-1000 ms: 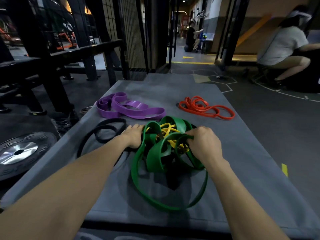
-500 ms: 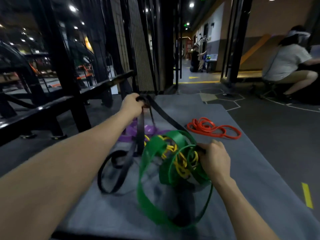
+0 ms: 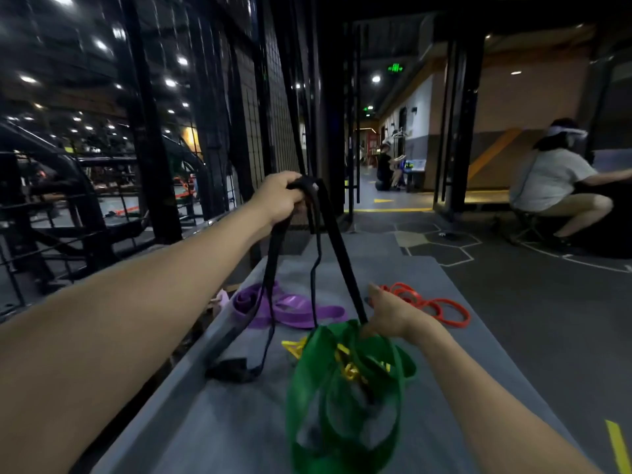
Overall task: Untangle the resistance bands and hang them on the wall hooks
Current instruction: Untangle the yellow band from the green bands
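A grey mat (image 3: 427, 278) lies on a dark gym floor, seen from above and behind two bare forearms. On the mat's far end rest a purple band (image 3: 290, 307), to the left, and an orange band (image 3: 434, 304), to the right, each lying apart from the tangle. In the near middle sits a knot of wide green band (image 3: 307, 388) with a thin yellow band (image 3: 349, 371) wound through it.

The left hand (image 3: 278, 196) is raised high, closed in a fist around the black band (image 3: 338, 248). Black strands hang down from it; one runs taut to the tangle, others droop to a slack end on the mat at left. The right hand (image 3: 390, 316) is low at the top of the green tangle, fingers curled where the black strand enters it; what exactly it pinches cannot be told.

Black rack posts and wire mesh stand close behind the raised hand. A seated person (image 3: 550, 179) is at far right.

Compared with half a second ago, the left hand is higher and the black band is drawn out further; the green loops are lifted and blurred.

A green exit sign glows overhead; its lettering is unreadable.
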A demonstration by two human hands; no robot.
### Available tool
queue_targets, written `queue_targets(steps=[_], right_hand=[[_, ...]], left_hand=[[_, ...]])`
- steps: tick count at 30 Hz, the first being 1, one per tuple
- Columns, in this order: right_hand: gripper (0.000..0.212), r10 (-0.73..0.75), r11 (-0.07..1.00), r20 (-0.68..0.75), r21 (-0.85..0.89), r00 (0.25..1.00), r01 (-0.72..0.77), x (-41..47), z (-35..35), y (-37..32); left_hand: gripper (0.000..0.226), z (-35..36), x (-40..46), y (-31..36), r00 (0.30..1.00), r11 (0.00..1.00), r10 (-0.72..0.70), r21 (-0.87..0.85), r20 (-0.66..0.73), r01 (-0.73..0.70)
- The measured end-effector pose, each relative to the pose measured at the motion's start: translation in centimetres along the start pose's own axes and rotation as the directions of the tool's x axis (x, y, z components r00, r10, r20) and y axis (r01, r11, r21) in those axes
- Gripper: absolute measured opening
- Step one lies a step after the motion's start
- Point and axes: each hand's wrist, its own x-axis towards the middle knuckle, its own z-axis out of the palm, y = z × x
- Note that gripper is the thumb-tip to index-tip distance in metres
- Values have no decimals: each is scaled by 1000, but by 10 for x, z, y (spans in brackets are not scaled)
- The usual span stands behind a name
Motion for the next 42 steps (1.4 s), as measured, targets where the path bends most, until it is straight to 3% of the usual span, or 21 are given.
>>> queue_targets(steps=[1,3,5,8,11,12,15,19,22,26,30,32,35,37,39,41,42], right_hand=[[104,-20,983,4,180,1000,19,3,-1,-9],[140,-76,937,-37,338,996,84,8,0,-30],[151,-131,893,-60,426,990,144,13,3,-49],[120,-123,820,-182,534,975,203,12,1,-71],[36,-104,889,-396,375,912,264,11,4,-74],[20,-89,921,-429,309,899,238,12,5,-70],[13,-84,955,-393,230,916,186,16,3,-55],[8,-117,992,-181,19,977,122,11,-3,-44],[22,-95,989,-259,-131,961,63,7,-19,-37],[21,-78,996,-470,-5,879,86,4,-54,-32],[16,-128,980,-602,45,788,194,4,-83,-41],[14,-145,976,-623,36,769,214,5,-86,-41],[19,-162,983,-558,-18,814,183,-2,-69,-28],[24,-134,991,-482,-38,866,132,-6,-46,-14],[26,-115,993,-413,-67,904,96,-8,-24,1],[27,-102,995,-375,-31,921,97,-10,-11,9],[29,-102,994,-358,-12,928,105,-11,-7,11]], left_hand=[[17,0,0,8,1000,999,19,-26,8,-18],[16,1,0,24,998,998,59,-39,31,-57],[15,2,-2,37,996,996,76,-40,49,-74],[18,-2,-5,45,996,992,72,-106,59,-66],[22,-9,-9,47,995,984,94,-153,40,-87],[25,-14,-10,47,996,978,92,-188,7,-89],[31,-33,-13,40,986,959,51,-269,-160,-93],[31,-47,-16,16,945,925,-88,-377,-314,-40],[28,-48,-20,-17,958,955,-175,-278,-229,108],[25,-43,-35,-51,946,949,-301,-136,-120,285],[27,-38,-48,-78,923,915,-381,127,-48,384],[22,-38,-54,-92,910,886,-415,220,-17,408],[11,-28,-72,-116,884,861,-465,259,56,437],[29,-19,-86,-140,847,804,-521,394,105,446],[48,-11,-99,-159,766,714,-617,537,178,450],[89,-5,-106,-169,659,615,-719,646,223,452],[107,-2,-105,-170,649,593,-726,687,229,421]])
